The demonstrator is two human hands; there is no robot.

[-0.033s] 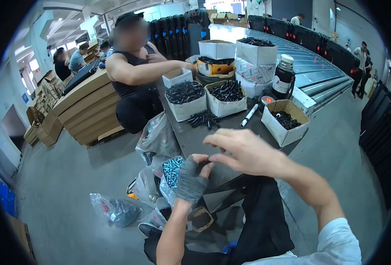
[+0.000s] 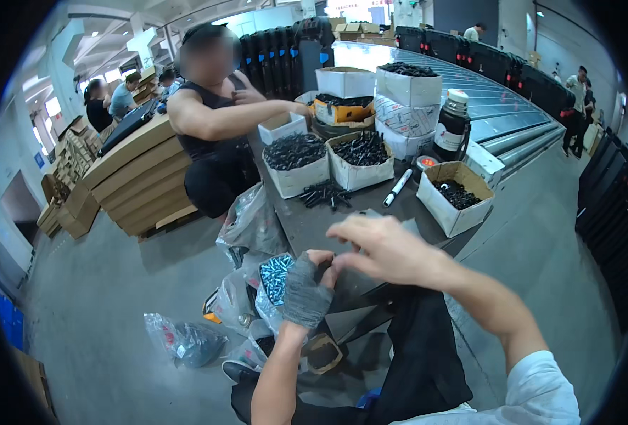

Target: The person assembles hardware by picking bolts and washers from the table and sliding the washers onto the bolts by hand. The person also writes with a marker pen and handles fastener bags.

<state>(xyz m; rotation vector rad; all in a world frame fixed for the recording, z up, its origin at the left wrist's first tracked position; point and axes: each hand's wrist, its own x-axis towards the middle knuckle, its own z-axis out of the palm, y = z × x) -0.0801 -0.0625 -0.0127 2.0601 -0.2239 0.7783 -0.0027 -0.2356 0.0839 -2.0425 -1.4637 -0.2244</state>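
grey fingerless glove covers the left hand (image 2: 305, 289), which is curled shut around a small dark part (image 2: 323, 267) that barely shows between the fingers, low at the near edge of the dark worktable (image 2: 307, 225). the bare right hand (image 2: 385, 249) comes in from the right with its fingertips pinched at that same part, so both hands meet just above the table edge; what the part is exactly is too small to tell.

farther up the table, in the same head view, sit white cartons of black screws (image 2: 294, 151) and (image 2: 362, 149), a loose heap of black screws (image 2: 324, 193), a white marker (image 2: 398, 187) and a smaller open box (image 2: 456, 194) at the right. a clear bag of silvery screws (image 2: 276, 276) slumps just left of the gloved hand, below the table. a co-worker (image 2: 215, 134) reaches across the far end.

the likely slip, as i judge it: the piece is tiny and held over the edge, so a loosened pinch would drop it among the bags on the floor.
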